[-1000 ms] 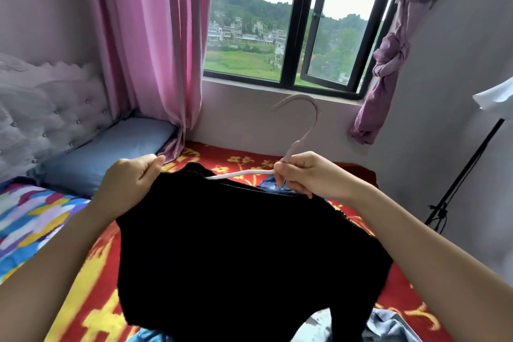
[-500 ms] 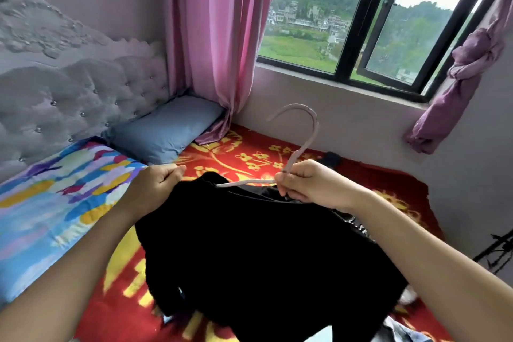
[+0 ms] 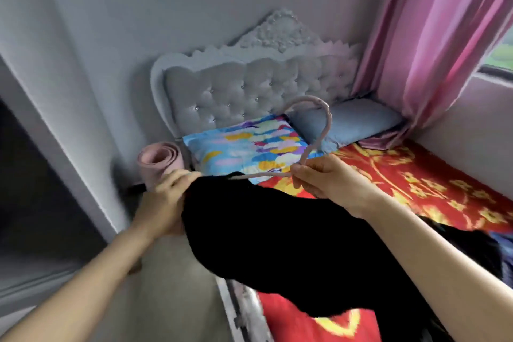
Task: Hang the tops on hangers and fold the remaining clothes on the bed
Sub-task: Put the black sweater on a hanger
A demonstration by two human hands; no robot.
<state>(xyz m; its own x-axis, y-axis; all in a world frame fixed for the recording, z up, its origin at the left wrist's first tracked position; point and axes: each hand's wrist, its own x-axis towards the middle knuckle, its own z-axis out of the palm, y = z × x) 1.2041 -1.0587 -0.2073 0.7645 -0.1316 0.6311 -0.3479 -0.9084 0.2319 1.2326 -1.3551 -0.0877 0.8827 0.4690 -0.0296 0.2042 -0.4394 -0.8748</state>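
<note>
Right hand (image 3: 330, 180) is pinching the pale pink padded hanger (image 3: 311, 150) at the base of its hook, w/ fingers curled round the neck. The hook is standing up & curving over to the left. Left hand (image 3: 166, 200) is gripping the black fabric top (image 3: 277, 236) at one shoulder, fingers bunched into the cloth, right where the hanger's thin arm is running into the garment. The hanger's other arm is hidden behind the right hand, so can't tell if it's inside the top.

The top is hanging btwn both hands, held up over the near side edge of the bed. Its body is draping down & to the right, across the red bed cover w/ yellow flower print (image 3: 416, 175), and partly out over the grey floor (image 3: 172, 291).

At the head of the bed a multicolour patterned pillow (image 3: 244, 147) & a plain grey-blue pillow (image 3: 349, 122) are lying side by side against the grey tufted headboard w/ carved crest (image 3: 249, 91). A rolled pink mat (image 3: 159, 161) is sitting beside the bed, just behind the left hand. A pink curtain (image 3: 430, 36) is hanging at right, its hem touching the bed near the grey-blue pillow. More dark clothing (image 3: 472, 250) is lying on the bed beyond the right forearm. The whole view is blurry.
</note>
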